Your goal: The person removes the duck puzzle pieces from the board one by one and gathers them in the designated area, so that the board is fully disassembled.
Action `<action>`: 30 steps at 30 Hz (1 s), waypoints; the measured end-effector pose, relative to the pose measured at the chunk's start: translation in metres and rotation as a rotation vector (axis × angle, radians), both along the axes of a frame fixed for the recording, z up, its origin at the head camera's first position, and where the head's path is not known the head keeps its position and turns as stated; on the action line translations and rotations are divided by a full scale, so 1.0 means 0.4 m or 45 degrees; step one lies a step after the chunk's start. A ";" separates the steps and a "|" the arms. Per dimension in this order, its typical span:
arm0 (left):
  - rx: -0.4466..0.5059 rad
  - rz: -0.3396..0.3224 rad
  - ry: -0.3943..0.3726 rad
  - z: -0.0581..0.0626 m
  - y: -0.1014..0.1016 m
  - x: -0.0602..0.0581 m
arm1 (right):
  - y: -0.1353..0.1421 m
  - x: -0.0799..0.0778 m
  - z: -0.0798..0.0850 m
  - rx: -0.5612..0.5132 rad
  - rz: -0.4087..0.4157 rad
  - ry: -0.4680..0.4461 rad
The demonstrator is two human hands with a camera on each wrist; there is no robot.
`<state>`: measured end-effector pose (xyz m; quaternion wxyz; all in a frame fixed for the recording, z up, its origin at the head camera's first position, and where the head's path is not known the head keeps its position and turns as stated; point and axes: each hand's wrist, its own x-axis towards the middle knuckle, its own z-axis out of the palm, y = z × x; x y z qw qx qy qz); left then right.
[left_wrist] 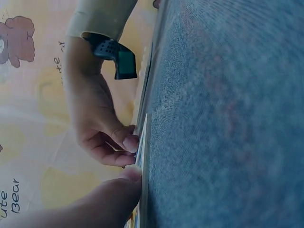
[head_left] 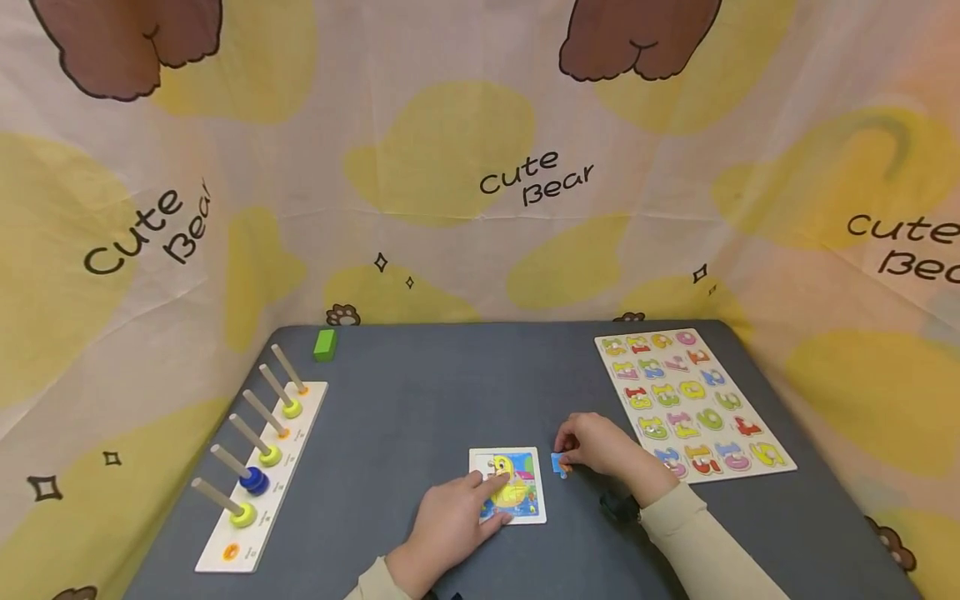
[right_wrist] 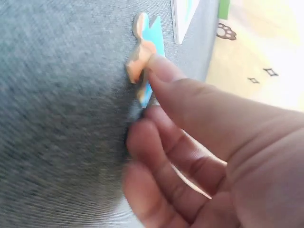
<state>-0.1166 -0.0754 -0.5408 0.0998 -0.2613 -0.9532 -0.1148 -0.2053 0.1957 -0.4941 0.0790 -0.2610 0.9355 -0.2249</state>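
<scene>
A small square jigsaw puzzle [head_left: 539, 512] in a white frame lies on the dark table, showing a yellow cartoon figure on blue. Over its left part rests my left hand [head_left: 448, 518], index finger extended across the picture and thumb at the lower edge. Just right of the frame, my right hand [head_left: 603, 447] pinches a blue jigsaw piece [head_left: 558, 465] between thumb and fingers. In the right wrist view the piece [right_wrist: 155, 35] also shows an orange patch, and its lower end is partly hidden by the thumb. The left wrist view catches my left thumb [left_wrist: 116, 194] at the frame's edge.
A number board [head_left: 667, 411] with colourful digits lies at the right. On the left stands a white board [head_left: 262, 527] with several upright wooden pegs, some carrying yellow or blue rings. A green block [head_left: 325, 345] sits near the back left edge. Printed cloth surrounds the table.
</scene>
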 end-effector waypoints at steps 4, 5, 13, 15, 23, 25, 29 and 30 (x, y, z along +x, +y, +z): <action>-0.014 -0.004 -0.081 0.002 -0.002 0.000 | -0.044 0.016 0.010 0.113 -0.019 0.112; -0.019 -0.005 -0.091 0.001 -0.003 0.001 | -0.058 0.020 0.013 0.111 0.008 0.130; -0.018 -0.060 0.006 -0.002 -0.012 -0.003 | -0.157 0.021 0.002 0.014 0.331 -0.020; -0.025 -0.079 0.015 -0.002 -0.013 -0.004 | -0.165 0.016 -0.010 0.018 0.345 -0.042; -0.080 -0.107 -0.022 0.008 -0.010 0.004 | -0.157 0.004 -0.042 -0.053 0.387 -0.020; -0.084 -0.109 -0.025 0.010 -0.010 0.006 | -0.156 0.004 -0.045 -0.056 0.399 -0.017; -0.084 -0.104 -0.011 0.007 -0.012 0.007 | -0.159 0.004 -0.048 -0.067 0.408 -0.014; -0.080 -0.104 -0.008 0.005 -0.013 0.008 | -0.161 0.004 -0.049 -0.069 0.411 -0.014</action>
